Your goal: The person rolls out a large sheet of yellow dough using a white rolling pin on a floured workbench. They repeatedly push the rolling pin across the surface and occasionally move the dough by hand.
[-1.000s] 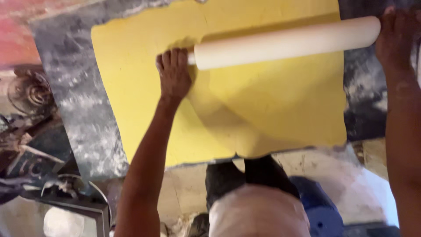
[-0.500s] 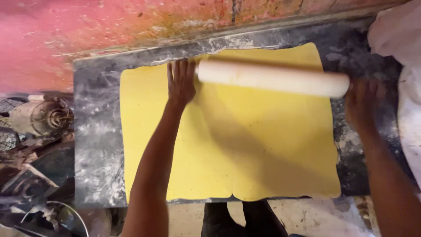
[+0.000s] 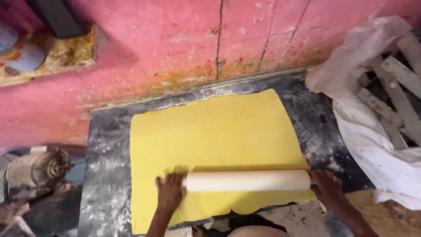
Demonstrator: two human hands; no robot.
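While both hands (image 3: 169, 195) (image 3: 326, 188) grip its ends, smooth pale rolling pin (image 3: 247, 181) presses yellow dough sheet (image 3: 215, 140).

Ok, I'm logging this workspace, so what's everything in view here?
dough sheet: one, yellow, flat on the slab
rolling pin: one, pale, across the sheet's near part
slab: one, dark grey, floury, against the wall
wall: one, pink, worn, behind the slab
plastic sheet: one, white, crumpled, right of the slab
wooden slats: several, whitish, far right
motor-like metal part: one, rusty, left of the slab
left hand: one, at the pin's left end
right hand: one, at the pin's right end
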